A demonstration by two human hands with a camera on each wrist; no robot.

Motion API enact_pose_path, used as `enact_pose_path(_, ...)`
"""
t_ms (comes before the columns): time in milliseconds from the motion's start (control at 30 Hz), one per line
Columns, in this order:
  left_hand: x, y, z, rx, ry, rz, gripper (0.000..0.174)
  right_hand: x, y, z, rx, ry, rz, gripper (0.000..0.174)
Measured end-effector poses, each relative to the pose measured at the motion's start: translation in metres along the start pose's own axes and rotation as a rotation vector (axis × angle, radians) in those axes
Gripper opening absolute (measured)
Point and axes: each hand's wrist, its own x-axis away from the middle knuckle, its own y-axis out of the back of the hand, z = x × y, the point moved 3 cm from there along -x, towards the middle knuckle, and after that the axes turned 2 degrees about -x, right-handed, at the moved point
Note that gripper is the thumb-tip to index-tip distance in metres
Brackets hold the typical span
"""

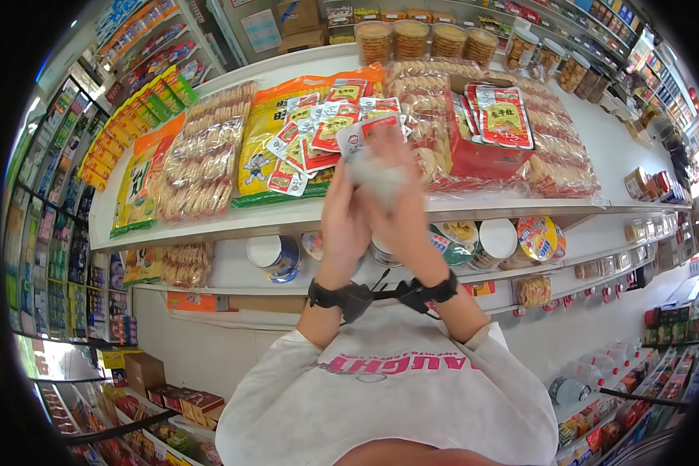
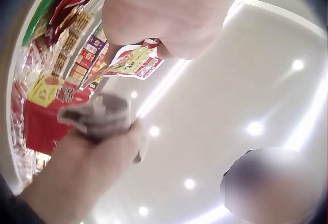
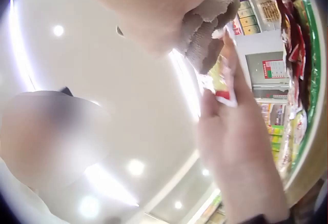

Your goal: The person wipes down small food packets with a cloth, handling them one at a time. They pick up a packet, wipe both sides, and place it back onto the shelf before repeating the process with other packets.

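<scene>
Above the shelf, my left hand [image 1: 345,225] holds a small red-and-white snack packet [image 1: 379,124], its thumb and fingers pinching one end in the left wrist view. A crumpled greyish-white cloth [image 2: 102,112] is gripped in my right hand [image 2: 84,165], close against the packet. In the right wrist view the cloth [image 3: 207,29] overlaps part of the packet [image 3: 224,83]. The hands are side by side, and the right one is blurred in the head view. Just beyond them, a loose pile of similar packets [image 1: 307,140] lies on a yellow-and-orange bag [image 1: 256,147].
A red box [image 1: 489,159] of upright packets stands right of the hands, on clear bags of round crackers [image 1: 563,147]. More cracker bags [image 1: 202,155] lie left. Clear tubs [image 1: 412,40] line the back. Below the shelf edge [image 1: 287,225] sit instant-noodle cups [image 1: 497,241].
</scene>
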Motion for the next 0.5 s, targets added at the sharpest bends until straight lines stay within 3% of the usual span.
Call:
enact_pose_path(33,0.001,-0.001,0.0,0.031,0.044,-0.032,0.049,-0.001,-0.009,0.01,0.119,0.114,0.165,0.058)
enact_pose_path(133,0.0,-0.001,-0.004,0.051,0.131,-0.063,0.058,-0.001,-0.011,0.002,0.195,0.11,0.254,0.057)
enact_pose_path(233,0.001,0.001,0.004,-0.189,0.043,0.022,0.056,-0.013,-0.009,-0.004,0.267,0.082,0.108,0.055)
enact_pose_path(267,0.002,0.0,0.003,-0.276,0.063,0.033,0.053,-0.023,-0.005,-0.009,0.242,0.032,0.049,0.052)
enact_pose_path(367,0.003,0.015,0.012,-0.36,0.18,0.09,0.059,-0.027,0.002,-0.055,-0.027,-0.43,0.257,0.045)
enact_pose_path(400,0.002,0.029,0.023,-0.412,0.207,0.07,0.063,-0.026,-0.003,-0.06,-0.084,-0.327,0.129,0.036)
enact_pose_path(467,-0.005,0.049,0.036,0.071,0.24,0.394,0.06,-0.022,-0.01,-0.037,-0.05,-0.138,-0.003,0.032)
enact_pose_path(500,-0.003,0.028,0.032,-0.078,0.165,0.181,0.064,-0.022,-0.009,-0.024,-0.038,-0.04,-0.004,0.031)
